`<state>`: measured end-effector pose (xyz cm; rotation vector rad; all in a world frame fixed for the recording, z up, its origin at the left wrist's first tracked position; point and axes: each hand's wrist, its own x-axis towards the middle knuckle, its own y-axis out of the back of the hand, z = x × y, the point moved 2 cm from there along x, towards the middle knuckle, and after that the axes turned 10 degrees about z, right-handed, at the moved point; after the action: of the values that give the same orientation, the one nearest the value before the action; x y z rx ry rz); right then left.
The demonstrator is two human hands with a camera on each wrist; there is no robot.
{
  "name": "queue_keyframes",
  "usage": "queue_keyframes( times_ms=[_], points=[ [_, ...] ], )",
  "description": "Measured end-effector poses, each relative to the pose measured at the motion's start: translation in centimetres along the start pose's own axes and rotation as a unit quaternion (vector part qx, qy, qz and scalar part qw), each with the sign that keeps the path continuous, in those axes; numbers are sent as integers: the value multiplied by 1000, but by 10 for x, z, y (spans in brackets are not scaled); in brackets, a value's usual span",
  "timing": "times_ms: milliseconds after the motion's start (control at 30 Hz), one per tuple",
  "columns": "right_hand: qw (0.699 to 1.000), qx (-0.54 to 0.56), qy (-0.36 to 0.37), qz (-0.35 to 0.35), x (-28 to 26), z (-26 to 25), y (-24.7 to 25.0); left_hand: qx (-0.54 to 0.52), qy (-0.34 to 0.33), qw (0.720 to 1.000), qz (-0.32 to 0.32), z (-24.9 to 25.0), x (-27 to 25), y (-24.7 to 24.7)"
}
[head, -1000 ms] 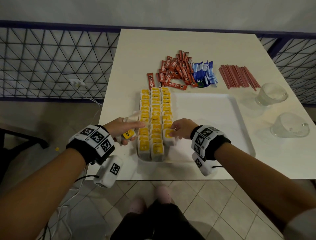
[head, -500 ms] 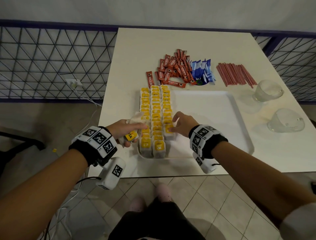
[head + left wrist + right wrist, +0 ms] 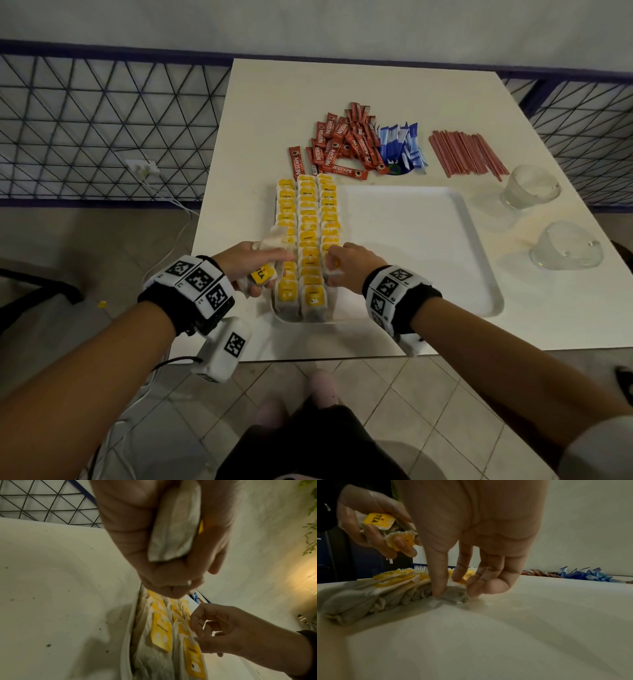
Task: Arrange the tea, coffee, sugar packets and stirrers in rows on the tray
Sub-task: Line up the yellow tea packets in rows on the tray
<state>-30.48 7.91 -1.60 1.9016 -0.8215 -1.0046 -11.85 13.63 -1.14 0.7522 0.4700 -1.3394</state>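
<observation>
Tea bags (image 3: 308, 240) with yellow tags fill three rows along the left edge of the white tray (image 3: 411, 240), from its far rim to its near rim, though the third row stops short of the near rim. At that near end of the third row the right hand (image 3: 346, 267) pinches one tea bag (image 3: 452, 593) between thumb and bent fingers, and the bag touches the tray floor. The left hand (image 3: 250, 263) is at the left rim of the tray, over the table (image 3: 376, 89), with its fingers curled around a small bunch of spare tea bags (image 3: 380, 522). To the right of the rows, most of the tray floor is bare up to its right rim. Beyond the far rim of the tray lie a heap of red coffee sticks (image 3: 342, 144), then blue sugar packets (image 3: 400, 147) just beside them, then red stirrers (image 3: 466, 154) further right. Two glass cups (image 3: 531, 186) stand on the table near the right rim of the tray, close to the table's right edge.
</observation>
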Motion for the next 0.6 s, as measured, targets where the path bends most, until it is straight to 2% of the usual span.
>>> queue_keyframes(
  times_ms=[167,400,500,600],
  points=[
    [1000,-7,1,3,3,0,2,0,-4,1000,-8,4,-2,-3],
    [1000,10,2,-11,6,6,11,-53,3,998,-27,14,-10,-10],
    [996,88,-6,17,5,7,27,-89,18,995,-36,17,-12,-11],
    [969,242,-25,42,4,2,43,-115,29,991,-57,23,-19,-16]
  ],
)
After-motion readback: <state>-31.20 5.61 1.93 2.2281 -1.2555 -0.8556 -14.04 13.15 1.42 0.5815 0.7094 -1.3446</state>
